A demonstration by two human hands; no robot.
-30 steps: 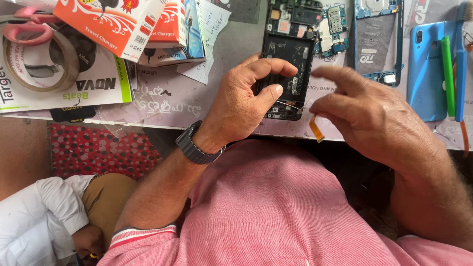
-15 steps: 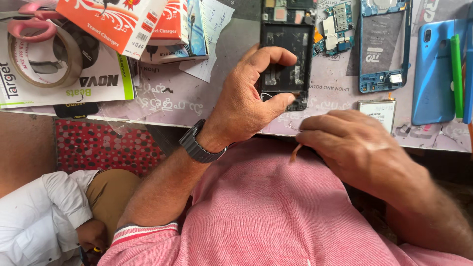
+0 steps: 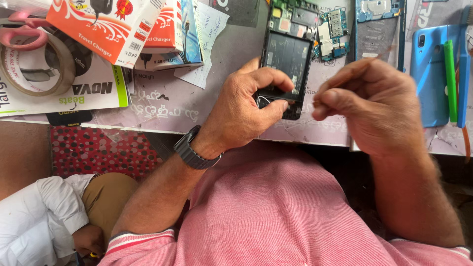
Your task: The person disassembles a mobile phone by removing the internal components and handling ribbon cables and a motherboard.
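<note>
Your left hand clamps the near end of the opened phone, thumb and forefinger pinched on its lower edge, holding it flat on the tabletop. Your right hand, just right of the phone, has its fingers closed on a thin orange-brown strip that rises toward the phone's upper right. The phone's back is off and its board lies exposed, so disassembly looks well advanced; the strip is not seated in the phone. A blue cover lies well right of the phone; tape lies far left.
</note>
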